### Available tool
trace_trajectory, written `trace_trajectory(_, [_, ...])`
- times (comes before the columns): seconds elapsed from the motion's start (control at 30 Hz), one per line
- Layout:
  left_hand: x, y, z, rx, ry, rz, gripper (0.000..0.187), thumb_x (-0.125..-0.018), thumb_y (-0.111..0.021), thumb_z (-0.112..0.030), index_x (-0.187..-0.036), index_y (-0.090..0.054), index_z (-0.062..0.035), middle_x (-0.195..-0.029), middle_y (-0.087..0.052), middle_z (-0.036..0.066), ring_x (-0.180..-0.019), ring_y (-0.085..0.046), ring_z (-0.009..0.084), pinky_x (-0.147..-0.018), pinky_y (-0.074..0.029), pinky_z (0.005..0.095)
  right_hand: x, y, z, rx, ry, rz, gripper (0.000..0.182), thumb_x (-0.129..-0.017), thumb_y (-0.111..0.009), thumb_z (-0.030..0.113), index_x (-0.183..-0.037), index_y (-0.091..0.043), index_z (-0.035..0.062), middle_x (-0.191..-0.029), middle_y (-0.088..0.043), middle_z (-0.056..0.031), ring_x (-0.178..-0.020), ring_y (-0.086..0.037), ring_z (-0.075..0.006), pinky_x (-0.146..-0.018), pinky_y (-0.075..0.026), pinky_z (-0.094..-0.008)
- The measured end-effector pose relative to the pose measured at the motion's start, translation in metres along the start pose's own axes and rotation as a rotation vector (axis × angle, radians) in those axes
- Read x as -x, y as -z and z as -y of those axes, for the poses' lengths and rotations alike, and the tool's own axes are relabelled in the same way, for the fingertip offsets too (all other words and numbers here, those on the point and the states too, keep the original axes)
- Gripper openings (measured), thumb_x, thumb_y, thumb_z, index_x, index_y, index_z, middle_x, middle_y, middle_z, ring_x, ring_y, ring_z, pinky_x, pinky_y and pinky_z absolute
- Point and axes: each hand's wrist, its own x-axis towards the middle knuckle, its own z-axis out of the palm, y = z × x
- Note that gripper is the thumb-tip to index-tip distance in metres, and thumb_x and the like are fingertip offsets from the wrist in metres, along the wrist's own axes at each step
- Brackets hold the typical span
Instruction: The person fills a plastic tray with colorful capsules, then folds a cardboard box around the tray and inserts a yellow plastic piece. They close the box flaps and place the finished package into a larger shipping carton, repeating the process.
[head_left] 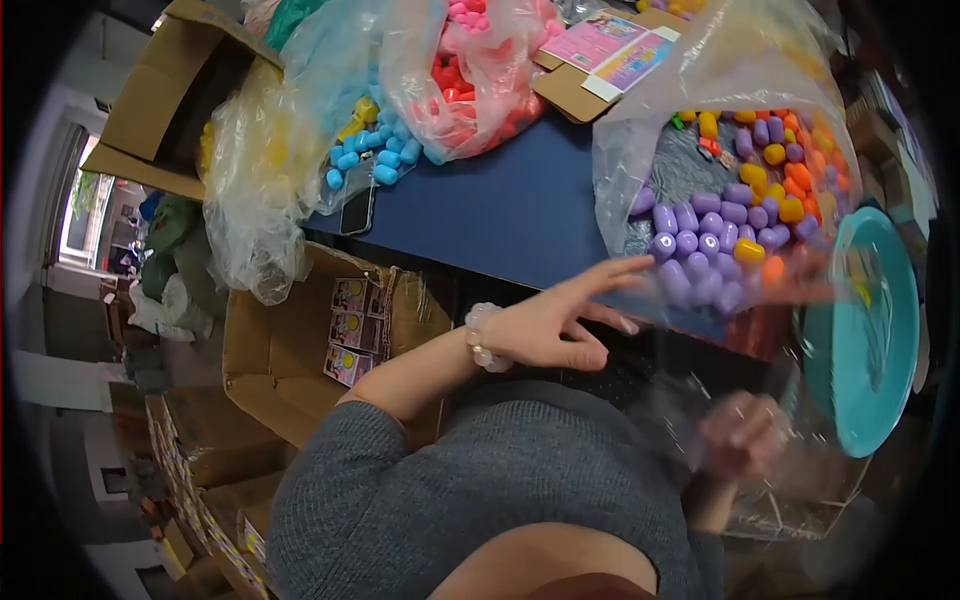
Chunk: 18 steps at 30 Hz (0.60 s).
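My left hand [548, 325], with a pale bead bracelet [483, 338] at its wrist, reaches over the table's front edge. Its fingers are apart and nothing shows in them. Just past its fingertips lie glossy purple plastic capsules [708, 243], spilling from the mouth of a large clear bag [625, 165]. Orange capsules [797, 180] and yellow capsules [753, 178] are mixed among them. Lower right, my right hand [745, 435] is blurred, its fingers curled at a thin clear plastic bag [690, 390]. The bag's outline is smeared and hard to follow.
Blue capsules [375, 150] and a phone [357, 210] lie on the dark blue table [500, 205]. Behind is a bag of red and pink capsules [470, 95]. A turquoise basin [858, 400] stands at right. An open carton [265, 340] holds printed boxes [350, 330].
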Motion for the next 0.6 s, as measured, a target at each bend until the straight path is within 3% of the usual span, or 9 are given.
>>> trace_trajectory(0.03, [0.012, 0.012, -0.008, -0.001, -0.022, -0.158, 0.085, -0.085, -0.073, -0.031, -0.152, -0.024, -0.0141, -0.147, -0.037, 0.014, -0.115, -0.058, 0.0266, -0.082, -0.053, 0.0348, -0.042, -0.037, -0.034, 0.094, -0.195, -0.281, 0.014, -0.092, -0.059, 0.022, -0.085, -0.056, 0.0100, -0.087, -0.054, -0.0075, -0.084, -0.054, -0.0246, -0.093, -0.045, -0.0534])
trace_trajectory(0.07, [0.024, 0.026, -0.017, -0.002, -0.039, -0.313, 0.075, -0.089, -0.069, -0.028, -0.150, -0.030, -0.0125, -0.141, -0.046, 0.014, -0.108, -0.062, 0.0242, -0.077, -0.054, 0.0307, -0.059, -0.039, -0.079, 0.087, -0.244, -0.254, 0.013, -0.092, -0.061, 0.021, -0.090, -0.059, 0.0089, -0.096, -0.057, -0.0108, -0.093, -0.054, -0.0271, -0.101, -0.040, -0.0563])
trace_trajectory(0.13, [0.054, 0.067, -0.028, -0.078, -0.061, -0.674, 0.051, -0.096, -0.060, -0.017, -0.142, -0.042, -0.0061, -0.119, -0.061, 0.012, -0.090, -0.066, 0.0171, -0.069, -0.057, 0.0277, -0.078, -0.051, -0.151, -0.074, -0.350, -0.221, 0.022, -0.099, -0.055, 0.020, -0.110, -0.063, 0.0039, -0.121, -0.058, -0.0166, -0.119, -0.052, -0.0297, -0.109, -0.036, -0.0476])
trace_trajectory(0.27, [0.096, 0.168, 0.000, -0.310, 0.052, -0.827, 0.043, -0.096, -0.057, -0.016, -0.136, -0.049, -0.0022, -0.106, -0.067, 0.012, -0.085, -0.067, 0.0165, -0.067, -0.057, 0.0277, -0.071, -0.047, -0.219, -0.100, -0.889, -0.299, 0.044, -0.104, -0.047, 0.029, -0.136, -0.051, -0.0007, -0.138, -0.052, -0.0154, -0.129, -0.049, -0.0214, -0.111, -0.035, -0.0355])
trace_trajectory(0.3, [0.104, 0.187, 0.011, -0.418, 0.118, -0.826, 0.041, -0.095, -0.057, -0.015, -0.133, -0.053, -0.0006, -0.103, -0.069, 0.013, -0.083, -0.068, 0.0173, -0.066, -0.056, 0.0288, -0.073, -0.047, -0.221, -0.088, -0.907, -0.291, 0.044, -0.104, -0.047, 0.029, -0.136, -0.051, -0.0007, -0.138, -0.052, -0.0154, -0.129, -0.049, -0.0214, -0.111, -0.035, -0.0355])
trace_trajectory(0.37, [0.119, 0.219, 0.018, -0.558, 0.191, -0.874, 0.040, -0.094, -0.058, -0.015, -0.131, -0.055, 0.0007, -0.102, -0.069, 0.013, -0.081, -0.069, 0.0167, -0.067, -0.055, 0.0282, -0.081, -0.037, -0.222, 0.076, -1.376, -0.368, 0.049, -0.102, -0.048, 0.033, -0.138, -0.047, -0.0009, -0.136, -0.054, -0.0160, -0.128, -0.050, -0.0245, -0.109, -0.038, -0.0388])
trace_trajectory(0.4, [0.125, 0.235, 0.017, -0.717, 0.276, -0.910, 0.039, -0.093, -0.059, -0.016, -0.128, -0.056, 0.0019, -0.102, -0.069, 0.013, -0.079, -0.069, 0.0160, -0.067, -0.054, 0.0276, -0.084, -0.032, -0.216, 0.093, -1.382, -0.365, 0.049, -0.102, -0.048, 0.033, -0.138, -0.047, -0.0009, -0.136, -0.054, -0.0160, -0.128, -0.050, -0.0245, -0.109, -0.038, -0.0388])
trace_trajectory(0.5, [0.145, 0.278, -0.016, -1.161, 0.097, -1.218, 0.034, -0.086, -0.062, -0.014, -0.117, -0.064, -0.0008, -0.092, -0.070, 0.020, -0.079, -0.069, 0.0311, -0.072, -0.055, 0.0406, -0.112, -0.027, -0.178, 0.385, -1.477, 0.181, 0.039, -0.101, -0.052, 0.026, -0.128, -0.057, -0.0014, -0.114, -0.068, -0.0120, -0.106, -0.064, -0.0208, -0.093, -0.049, -0.0327])
trace_trajectory(0.6, [0.169, 0.359, -0.022, -1.551, 0.243, -1.321, 0.034, -0.084, -0.068, -0.024, -0.114, -0.064, -0.0074, -0.109, -0.064, 0.020, -0.098, -0.063, 0.0359, -0.082, -0.052, 0.0475, -0.184, -0.042, -0.148, 0.662, -1.301, 0.504, 0.030, -0.097, -0.057, 0.020, -0.115, -0.065, -0.0035, -0.094, -0.073, -0.0119, -0.089, -0.070, -0.0185, -0.083, -0.053, -0.0301])
